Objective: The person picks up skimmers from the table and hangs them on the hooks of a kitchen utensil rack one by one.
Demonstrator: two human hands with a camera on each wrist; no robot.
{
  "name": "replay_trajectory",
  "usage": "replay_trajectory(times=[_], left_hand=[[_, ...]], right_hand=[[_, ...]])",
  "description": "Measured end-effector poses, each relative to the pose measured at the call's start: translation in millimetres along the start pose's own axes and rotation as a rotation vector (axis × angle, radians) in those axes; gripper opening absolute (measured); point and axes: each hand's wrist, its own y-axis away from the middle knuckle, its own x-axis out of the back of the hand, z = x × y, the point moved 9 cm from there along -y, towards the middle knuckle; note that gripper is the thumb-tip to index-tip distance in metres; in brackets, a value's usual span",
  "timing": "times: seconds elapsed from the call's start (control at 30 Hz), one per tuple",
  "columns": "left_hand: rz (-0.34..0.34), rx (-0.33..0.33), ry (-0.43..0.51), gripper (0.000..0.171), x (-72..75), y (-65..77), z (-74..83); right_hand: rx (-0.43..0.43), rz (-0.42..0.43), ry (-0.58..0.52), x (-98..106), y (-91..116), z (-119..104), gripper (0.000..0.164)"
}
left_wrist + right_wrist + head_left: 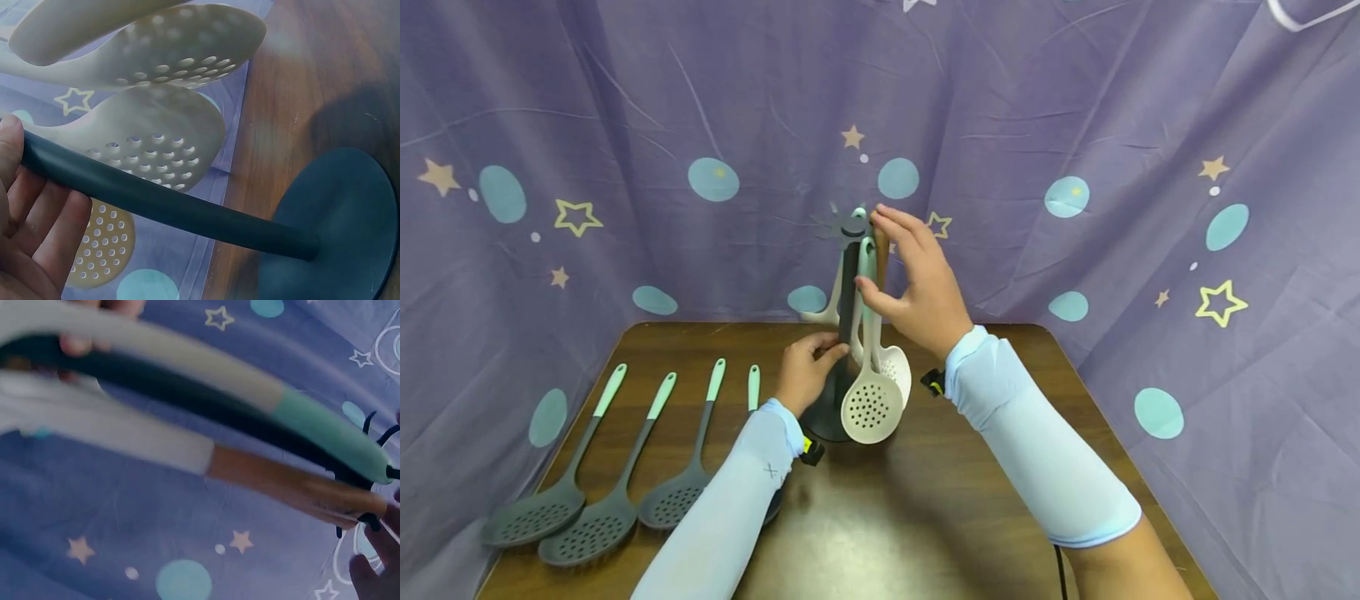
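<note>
A dark rotating-style utensil stand (162, 200) with a round base rises from the table, hooks at its top. My left hand (805, 371) grips its pole low down, thumb and fingers round it. From the hooks hang several pale utensils, among them a cream skimmer (871, 408) with a mint handle (331, 434) at the front. Behind it hangs a white perforated spoon (897, 365). Another has a brown handle (294, 490). At the top right of the stand my right hand (925, 287) spreads its thumb and extended fingers, fingertips right by the brown handle's hooked end.
Several dark grey skimmers with mint handles lie on the wooden table (1000, 483) at the left, such as the leftmost skimmer (538, 510). My left sleeve (722, 508) partly covers one of them. A purple curtain (760, 83) with stars and dots surrounds the table.
</note>
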Motion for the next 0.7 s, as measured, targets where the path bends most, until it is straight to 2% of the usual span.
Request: replay_trajectory(times=[0.1, 0.2, 0.5, 0.7], left_hand=[[-0.008, 0.013, 0.003, 0.034, -0.6, -0.5, -1.6], [-0.009, 0.014, 0.005, 0.034, -0.5, -0.7, -1.7], [-0.014, 0.015, 0.006, 0.034, 0.9, -1.3, 0.1], [-0.016, 0.012, 0.0, 0.034, 1.9, -1.2, 2.6]], right_hand=[[0.076, -0.104, 0.064, -9.3, -9.6, -1.5, 0.07], [0.131, -0.14, 0.117, -14.0, -13.5, -1.4, 0.066], [0.198, -0.124, 0.138, -18.0, -21.5, -2.7, 0.051], [0.201, -0.116, 0.148, -18.6, -24.2, -3.4, 0.045]])
